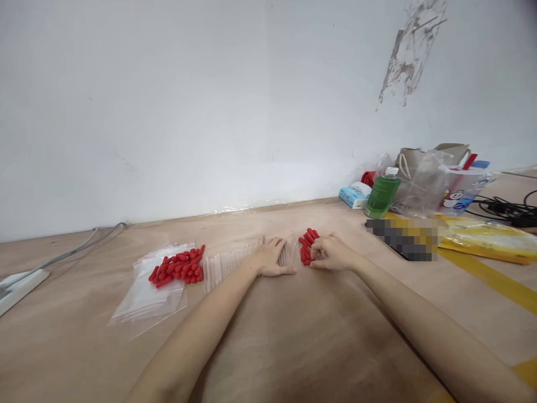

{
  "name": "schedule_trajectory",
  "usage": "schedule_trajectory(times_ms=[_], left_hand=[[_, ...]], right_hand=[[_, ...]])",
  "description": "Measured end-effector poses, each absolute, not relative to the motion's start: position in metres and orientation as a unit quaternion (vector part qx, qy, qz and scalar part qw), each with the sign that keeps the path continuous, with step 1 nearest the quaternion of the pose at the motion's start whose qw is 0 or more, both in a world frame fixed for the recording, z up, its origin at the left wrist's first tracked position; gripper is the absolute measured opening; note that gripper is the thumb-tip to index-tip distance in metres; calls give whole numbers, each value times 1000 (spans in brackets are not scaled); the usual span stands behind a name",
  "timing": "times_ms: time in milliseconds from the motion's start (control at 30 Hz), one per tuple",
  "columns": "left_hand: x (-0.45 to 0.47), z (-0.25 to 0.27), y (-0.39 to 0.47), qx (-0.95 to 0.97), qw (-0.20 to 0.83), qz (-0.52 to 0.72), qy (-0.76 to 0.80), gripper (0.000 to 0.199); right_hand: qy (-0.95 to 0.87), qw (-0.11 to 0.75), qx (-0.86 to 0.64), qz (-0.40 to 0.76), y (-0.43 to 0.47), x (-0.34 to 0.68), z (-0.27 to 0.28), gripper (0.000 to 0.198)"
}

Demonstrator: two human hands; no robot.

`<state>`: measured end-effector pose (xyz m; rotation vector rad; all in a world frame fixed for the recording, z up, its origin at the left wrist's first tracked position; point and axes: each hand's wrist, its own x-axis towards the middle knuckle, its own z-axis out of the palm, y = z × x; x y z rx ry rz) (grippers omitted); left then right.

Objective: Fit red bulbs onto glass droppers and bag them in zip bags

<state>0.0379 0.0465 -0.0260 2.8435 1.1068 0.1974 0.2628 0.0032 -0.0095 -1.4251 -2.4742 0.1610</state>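
My left hand [274,258] lies palm down with its fingers spread, thumb pointing right, over the right end of a row of overlapping clear plastic pieces [229,262], which look like small bags. Just to its right, my right hand [333,254] has its fingers curled in a pinch at the edge of a small cluster of red, rounded, finger-long pieces [308,242]. Whatever sits between those fingertips is hidden. Farther left, a larger heap of the same red pieces [180,267] rests on flat clear zip bags [145,294].
On the right are a phone-like dark object [398,240], a yellow packet [486,240], a green bottle [382,195], a tissue box [354,196], a plastic cup [461,187] and black cables [503,210]. A power strip [23,291] with a grey cable lies far left. A wall rises behind the table.
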Motion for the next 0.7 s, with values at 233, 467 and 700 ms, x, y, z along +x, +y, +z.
schedule_trajectory(times_ms=[233,467,700], left_hand=[[64,-18,43,892,11,116,437,43],[90,-25,40,841,-18,112,529,50],[106,-18,31,812,-23,69,578,56]], right_hand=[[-852,140,-499,67,0,265,-3,19],[-848,133,-511,52,-1,265,1,15],[-849,132,-508,62,-1,264,1,16]])
